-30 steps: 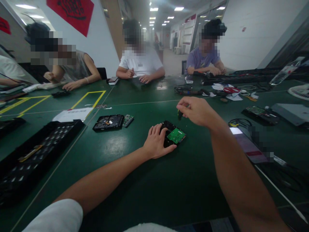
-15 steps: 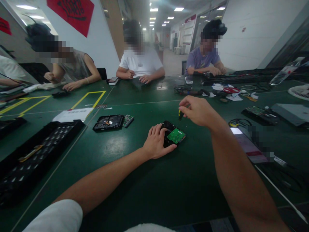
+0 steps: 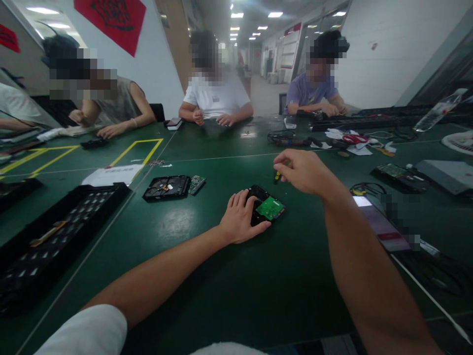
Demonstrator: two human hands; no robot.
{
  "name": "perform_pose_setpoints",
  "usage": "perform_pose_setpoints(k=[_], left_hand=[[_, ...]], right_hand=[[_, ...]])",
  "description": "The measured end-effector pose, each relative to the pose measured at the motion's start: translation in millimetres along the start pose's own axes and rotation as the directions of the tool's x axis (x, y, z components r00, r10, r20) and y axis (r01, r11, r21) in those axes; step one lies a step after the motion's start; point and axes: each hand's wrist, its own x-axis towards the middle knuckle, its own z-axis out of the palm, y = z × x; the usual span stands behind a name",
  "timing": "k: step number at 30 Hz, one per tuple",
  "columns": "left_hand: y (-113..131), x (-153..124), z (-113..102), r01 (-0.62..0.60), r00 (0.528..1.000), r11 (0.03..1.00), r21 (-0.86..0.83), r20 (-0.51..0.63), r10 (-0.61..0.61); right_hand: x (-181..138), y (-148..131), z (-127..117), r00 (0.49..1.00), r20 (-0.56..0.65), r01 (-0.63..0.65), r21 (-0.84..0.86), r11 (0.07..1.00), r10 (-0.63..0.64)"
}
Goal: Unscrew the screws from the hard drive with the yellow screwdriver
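Observation:
A black hard drive [image 3: 257, 218] with a green circuit board [image 3: 270, 208] facing up lies on the green table. My left hand [image 3: 242, 217] grips its left side, fingers over the far part and thumb along the near edge, covering some of the casing. Beyond the drive's right corner, my right hand [image 3: 297, 168] is pinched around a small yellow-and-black tool [image 3: 277, 176]. The tool's dark end points down, apart from the drive; the fingers hide the rest. To the left lie another hard drive [image 3: 167, 188] and a loose circuit board [image 3: 196, 185].
A long black tray [image 3: 55, 246] takes up the left side. At right are a phone [image 3: 384, 227] with a white cable, a further drive [image 3: 397, 176] and a grey metal box [image 3: 445, 175]. Several people sit across the table, one in a white shirt [image 3: 218, 96]. A bottle [image 3: 439, 111] stands tilted far right.
The view has shifted very slightly. Slightly more yellow of the tool shows below my right fingers; my left hand and the hard drive stay in place.

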Motion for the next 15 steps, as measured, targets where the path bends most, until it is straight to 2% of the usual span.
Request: perform_pose_setpoints(k=[7, 12, 15], left_hand=[[-1.4, -1.1, 2.5, -0.002, 1.0, 1.0, 0.004, 0.004, 0.002], [-1.4, -0.3, 2.3, -0.001, 1.0, 1.0, -0.002, -0.001, 0.001], [-1.0, -0.2, 1.6, 0.0, 1.0, 1.0, -0.002, -0.001, 0.0]], right_hand=[[2.8, 0.1, 1.1, 0.999, 0.031, 0.039, -0.056, 0.998, -0.038], [-1.3, -4.2, -1.2, 0.999, 0.051, -0.007, 0.034, 0.999, 0.005], [-1.2, -4.5, -0.6, 0.998, 0.046, -0.044, 0.027, 0.999, 0.043]])
